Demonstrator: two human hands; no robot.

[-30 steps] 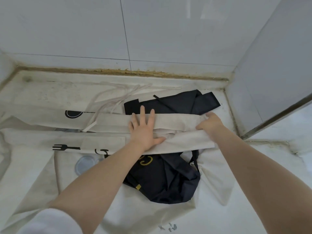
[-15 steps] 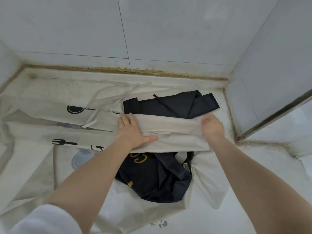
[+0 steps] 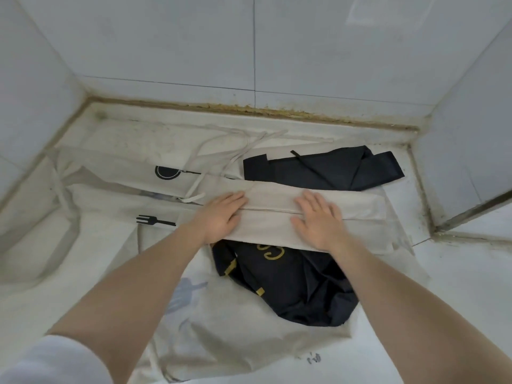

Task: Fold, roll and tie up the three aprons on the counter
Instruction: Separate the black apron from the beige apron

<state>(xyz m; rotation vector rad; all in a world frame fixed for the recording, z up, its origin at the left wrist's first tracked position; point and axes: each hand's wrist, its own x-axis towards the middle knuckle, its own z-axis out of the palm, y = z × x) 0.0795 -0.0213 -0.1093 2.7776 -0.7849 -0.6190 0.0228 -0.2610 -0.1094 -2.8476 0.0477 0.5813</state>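
A beige apron (image 3: 266, 214) folded into a long band lies across the white counter (image 3: 457, 286), printed with a black pan and fork at its left part. My left hand (image 3: 219, 217) presses flat on the band's middle. My right hand (image 3: 318, 220) lies flat on it just to the right. Under the band a crumpled black apron (image 3: 299, 289) with yellow lettering shows in front and behind. Another beige apron (image 3: 230, 336) is spread beneath, toward me. Beige ties (image 3: 221, 153) trail toward the back wall.
White tiled walls (image 3: 249, 51) close the counter at the back, left and right, with a stained seam along the back edge. A tiled corner (image 3: 471, 162) juts in at the right. Bare counter shows at the right front.
My right hand let go of the band's right end and moved left, now flat on the fold. My left hand shifted slightly left and stays pressed on the band.
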